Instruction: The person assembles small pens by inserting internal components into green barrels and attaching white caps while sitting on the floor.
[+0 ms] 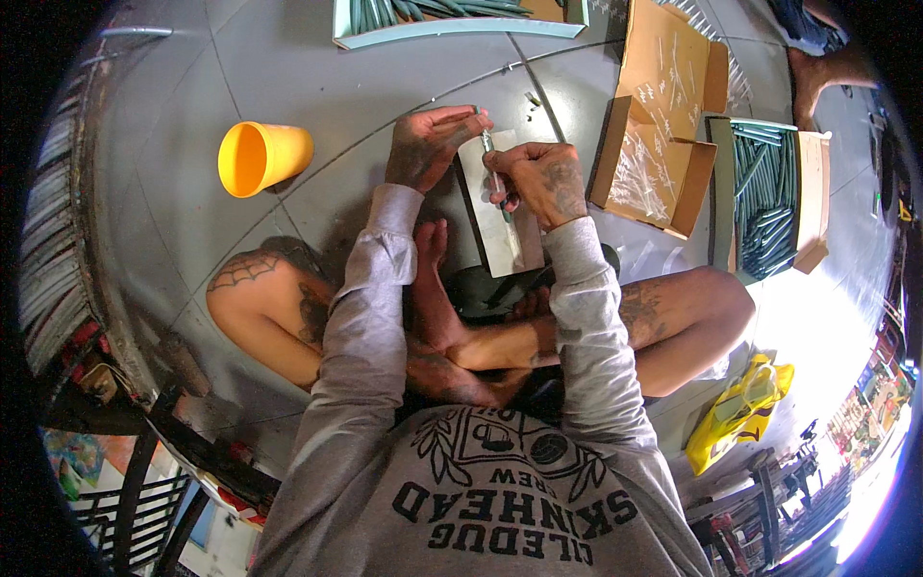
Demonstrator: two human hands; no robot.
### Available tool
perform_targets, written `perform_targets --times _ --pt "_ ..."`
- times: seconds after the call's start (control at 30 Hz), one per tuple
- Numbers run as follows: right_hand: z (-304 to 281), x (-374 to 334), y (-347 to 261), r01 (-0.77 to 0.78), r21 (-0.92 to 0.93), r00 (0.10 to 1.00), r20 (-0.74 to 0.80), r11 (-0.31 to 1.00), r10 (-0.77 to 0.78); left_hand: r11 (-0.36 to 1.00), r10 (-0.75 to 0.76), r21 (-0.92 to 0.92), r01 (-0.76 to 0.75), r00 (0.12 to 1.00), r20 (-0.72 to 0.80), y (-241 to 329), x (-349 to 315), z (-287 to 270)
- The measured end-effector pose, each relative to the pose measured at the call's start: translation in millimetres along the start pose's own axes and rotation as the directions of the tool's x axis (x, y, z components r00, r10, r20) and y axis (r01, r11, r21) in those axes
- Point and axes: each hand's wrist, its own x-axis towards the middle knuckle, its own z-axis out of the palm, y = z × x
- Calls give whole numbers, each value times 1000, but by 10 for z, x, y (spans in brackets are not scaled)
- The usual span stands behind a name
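In front of my crossed legs, my right hand (546,181) is closed around a slim dark green pen-like stick (488,149) with a pale, shiny section. My left hand (431,144) is at the upper end of this stick, fingers close together with their tips on it; the exact grip is partly hidden. Below both hands lies a whitish rectangular slab (505,252), tilted slightly, its near end by my feet. Several tiny dark green bits (533,100) lie on the floor just beyond my hands.
A yellow cup (240,162) lies on its side at left. A pale blue box (461,29) of green sticks is beyond; another such box (721,197) stands at right. An open cardboard box (694,183) holds small clear pieces. A yellow bag (735,413) sits near right. Another person's leg (817,77) shows far right.
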Motion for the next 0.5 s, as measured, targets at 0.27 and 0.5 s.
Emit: perform_targets --times 0.27,0.5 --pt "-5 25 -28 4 -99 1000 20 995 -2 977 26 212 -19 999 -30 -1 -10 -7" --pt "3 1 -80 -11 -141 1000 11 990 13 996 54 69 -54 999 -6 -93 23 -11"
